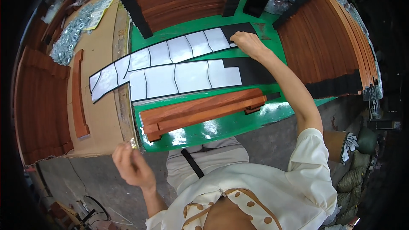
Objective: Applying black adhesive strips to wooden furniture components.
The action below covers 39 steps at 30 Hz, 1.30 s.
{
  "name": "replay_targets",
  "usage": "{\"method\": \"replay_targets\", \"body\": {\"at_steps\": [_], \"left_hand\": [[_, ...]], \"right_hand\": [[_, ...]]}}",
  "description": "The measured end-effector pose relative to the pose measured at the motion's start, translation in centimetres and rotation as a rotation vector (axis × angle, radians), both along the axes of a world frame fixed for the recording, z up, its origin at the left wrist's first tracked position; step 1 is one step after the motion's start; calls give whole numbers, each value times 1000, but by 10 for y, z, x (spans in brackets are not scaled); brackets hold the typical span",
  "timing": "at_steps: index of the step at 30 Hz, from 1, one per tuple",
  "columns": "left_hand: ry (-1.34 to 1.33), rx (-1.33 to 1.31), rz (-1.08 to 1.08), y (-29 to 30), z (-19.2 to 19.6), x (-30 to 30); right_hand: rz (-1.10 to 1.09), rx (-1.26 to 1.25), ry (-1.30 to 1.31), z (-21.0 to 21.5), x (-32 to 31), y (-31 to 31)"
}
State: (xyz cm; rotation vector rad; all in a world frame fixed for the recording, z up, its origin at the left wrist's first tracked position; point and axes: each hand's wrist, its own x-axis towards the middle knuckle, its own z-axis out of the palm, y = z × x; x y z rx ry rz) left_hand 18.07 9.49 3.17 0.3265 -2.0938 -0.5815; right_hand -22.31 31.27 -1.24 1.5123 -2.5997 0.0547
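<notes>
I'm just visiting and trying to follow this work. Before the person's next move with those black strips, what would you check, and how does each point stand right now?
1. Right hand on the far black strip, fingers at the edge of a white piece: ok.
2. Left hand free for the next piece: not ok, it pinches something small, off the green table.
3. Near black strip lying flat: ok.
4. Wooden slats clear of the strips: ok.
5. Piece under the right fingertips coming loose: cannot tell.

Metal washers (72, 34) on cardboard (100, 115), left.
</notes>
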Motion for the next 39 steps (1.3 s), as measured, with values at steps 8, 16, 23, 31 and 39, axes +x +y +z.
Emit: {"method": "replay_targets", "body": {"at_steps": [8,16,23,31,39], "left_hand": [[-37,441,157,-24,-22,-1],[-120,486,59,-32,-24,-18],[-219,676,-160,-33,-35,-18],[-135,603,-55,-33,-35,-10],[-69,538,-32,-22,-13,2]], "right_hand": [[111,172,67,-16,-21,-10],[124,-52,-62,-23,-33,-4],[-119,-298,-372,-19,-47,-3],[-207,-202,-352,-12,-21,-4],[-503,-282,-471,3,-28,6]]}}
